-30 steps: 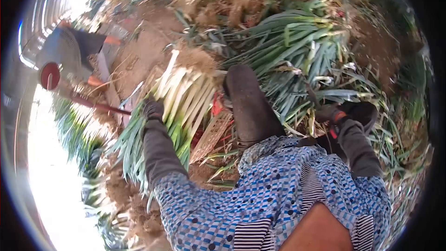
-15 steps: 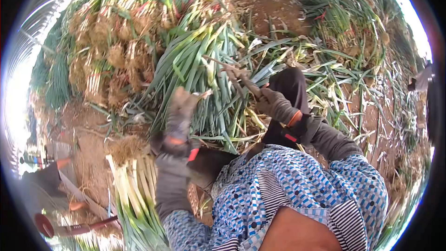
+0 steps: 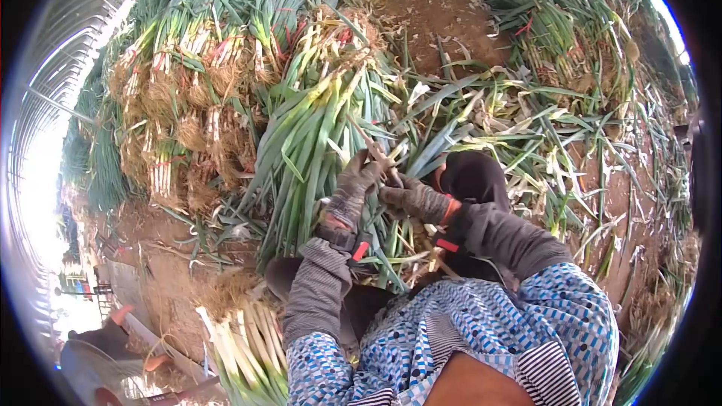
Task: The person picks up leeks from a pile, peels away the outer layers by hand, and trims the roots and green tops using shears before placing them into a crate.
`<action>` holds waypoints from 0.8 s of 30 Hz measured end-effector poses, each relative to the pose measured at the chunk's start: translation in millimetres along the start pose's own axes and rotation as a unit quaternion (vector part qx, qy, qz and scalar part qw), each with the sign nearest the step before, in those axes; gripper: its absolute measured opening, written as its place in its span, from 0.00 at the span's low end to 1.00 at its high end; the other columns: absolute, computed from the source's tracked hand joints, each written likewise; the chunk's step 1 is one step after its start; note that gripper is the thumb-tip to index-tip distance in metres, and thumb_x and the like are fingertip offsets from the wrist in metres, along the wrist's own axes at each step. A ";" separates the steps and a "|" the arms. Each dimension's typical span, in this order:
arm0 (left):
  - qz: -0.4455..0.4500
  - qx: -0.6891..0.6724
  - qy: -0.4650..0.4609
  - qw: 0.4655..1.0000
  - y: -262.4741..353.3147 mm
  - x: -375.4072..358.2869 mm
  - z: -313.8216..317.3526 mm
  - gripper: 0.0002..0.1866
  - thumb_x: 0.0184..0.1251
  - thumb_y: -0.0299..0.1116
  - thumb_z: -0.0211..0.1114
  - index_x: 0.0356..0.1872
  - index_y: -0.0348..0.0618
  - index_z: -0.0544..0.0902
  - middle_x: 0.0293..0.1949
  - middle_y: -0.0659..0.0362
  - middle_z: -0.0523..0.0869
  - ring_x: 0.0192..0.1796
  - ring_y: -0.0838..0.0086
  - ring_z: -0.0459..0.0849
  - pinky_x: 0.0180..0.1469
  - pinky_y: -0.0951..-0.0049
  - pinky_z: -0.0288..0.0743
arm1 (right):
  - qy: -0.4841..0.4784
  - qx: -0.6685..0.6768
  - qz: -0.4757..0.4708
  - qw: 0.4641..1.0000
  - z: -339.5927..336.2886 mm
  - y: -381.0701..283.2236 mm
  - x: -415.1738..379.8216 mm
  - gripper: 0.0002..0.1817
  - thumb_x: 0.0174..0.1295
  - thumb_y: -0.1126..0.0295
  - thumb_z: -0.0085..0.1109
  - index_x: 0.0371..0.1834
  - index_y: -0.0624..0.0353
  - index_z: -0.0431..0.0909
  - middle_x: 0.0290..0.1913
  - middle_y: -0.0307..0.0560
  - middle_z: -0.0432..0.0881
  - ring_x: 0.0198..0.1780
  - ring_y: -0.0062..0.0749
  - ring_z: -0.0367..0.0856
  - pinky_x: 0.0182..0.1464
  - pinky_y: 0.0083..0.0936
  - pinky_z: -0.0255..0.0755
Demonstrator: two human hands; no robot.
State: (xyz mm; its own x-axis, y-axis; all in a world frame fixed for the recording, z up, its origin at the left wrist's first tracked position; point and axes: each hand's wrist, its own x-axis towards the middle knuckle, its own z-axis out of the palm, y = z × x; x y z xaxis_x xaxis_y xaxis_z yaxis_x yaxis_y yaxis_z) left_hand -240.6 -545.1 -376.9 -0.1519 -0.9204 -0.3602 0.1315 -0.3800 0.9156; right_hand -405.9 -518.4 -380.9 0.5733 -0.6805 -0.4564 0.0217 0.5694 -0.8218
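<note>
My right hand [image 3: 417, 199], in a grey knit glove, is closed around a brown, forked, stick-like thing [image 3: 382, 156]. My left hand [image 3: 356, 184], gloved alike, has its fingers drawn together against that thing's near part; what they pinch I cannot make out. Both hands meet over a heap of green onions [image 3: 312, 135], whose long leaves hang toward my knees. Loose, torn leaves [image 3: 444, 139] lie beyond my right hand. At lower left, trimmed green onions [image 3: 244, 338] with thick white stalks lie side by side, roots pointing away from me.
Red-tied bundles of green onions [image 3: 180, 94] are stacked at upper left, roots showing. More bundles [image 3: 545, 30] stand at upper right. Bare brown soil [image 3: 444, 19] shows between the piles. A person's dark-clothed limb [image 3: 105, 342] and a tool handle are at lower left.
My left hand has moved right, coming from a blurred position over the leaves to meet my right hand. The right hand has lowered slightly, still holding the brown thing.
</note>
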 end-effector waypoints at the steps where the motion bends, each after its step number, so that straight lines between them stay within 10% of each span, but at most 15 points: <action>1: 0.007 -0.065 0.061 0.996 -13.0 7.1 -24.8 0.13 0.60 0.33 0.65 0.45 0.42 0.81 0.35 0.64 0.82 0.33 0.79 0.77 0.36 0.80 0.73 | 0.054 -0.143 -0.049 0.987 -10.9 -2.9 12.0 0.25 0.58 0.55 0.59 0.52 0.61 0.71 0.34 0.40 0.77 0.30 0.25 0.74 0.32 0.27 0.72; 7: 0.159 0.422 0.282 0.847 -11.8 142.0 -160.7 0.15 0.59 0.37 0.59 0.44 0.39 0.81 0.37 0.48 0.85 0.40 0.62 0.83 0.48 0.69 0.73 | 0.114 -0.211 -0.028 0.970 -49.7 -33.8 57.4 0.35 0.56 0.53 0.61 0.59 0.67 0.63 0.42 0.55 0.79 0.39 0.36 0.78 0.40 0.31 0.76; 12: -0.051 0.579 0.261 0.770 32.5 216.8 -179.3 0.26 0.53 0.38 0.62 0.56 0.45 0.74 0.48 0.46 0.81 0.51 0.56 0.79 0.55 0.65 0.70 | 0.078 -0.151 -0.093 0.981 -44.2 -19.7 55.4 0.39 0.57 0.57 0.62 0.64 0.70 0.55 0.53 0.59 0.73 0.54 0.35 0.72 0.54 0.27 0.68; 15: -0.010 0.739 0.231 0.633 20.5 241.5 -188.8 0.40 0.44 0.39 0.68 0.64 0.47 0.64 0.55 0.47 0.77 0.56 0.58 0.76 0.59 0.66 0.68 | 0.077 -0.184 -0.104 0.974 -51.4 -21.5 54.4 0.37 0.58 0.57 0.61 0.64 0.68 0.56 0.54 0.60 0.72 0.56 0.38 0.70 0.58 0.29 0.63; 18: -0.094 0.666 0.208 0.710 49.1 218.0 -163.8 0.37 0.43 0.38 0.69 0.60 0.48 0.68 0.54 0.47 0.77 0.56 0.59 0.76 0.59 0.65 0.68 | 0.087 -0.148 -0.118 0.978 -53.2 -13.8 57.1 0.38 0.57 0.56 0.62 0.63 0.68 0.57 0.54 0.61 0.72 0.56 0.40 0.70 0.59 0.30 0.63; 24: -0.077 0.740 0.194 0.639 100.8 177.3 -143.6 0.23 0.52 0.39 0.64 0.51 0.48 0.75 0.48 0.52 0.82 0.49 0.60 0.81 0.53 0.65 0.74 | 0.121 -0.202 -0.021 0.972 -43.4 -34.6 50.0 0.39 0.54 0.52 0.62 0.63 0.67 0.60 0.51 0.58 0.73 0.52 0.40 0.72 0.55 0.30 0.66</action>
State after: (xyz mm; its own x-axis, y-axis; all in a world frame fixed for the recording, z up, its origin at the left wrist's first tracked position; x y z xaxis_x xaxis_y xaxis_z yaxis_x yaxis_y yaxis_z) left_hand -113.6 -759.8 -374.1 0.2421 -0.9448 -0.2207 -0.9701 -0.2315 -0.0732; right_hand -413.6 -592.1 -390.1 0.3675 -0.8155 -0.4470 -0.3112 0.3451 -0.8855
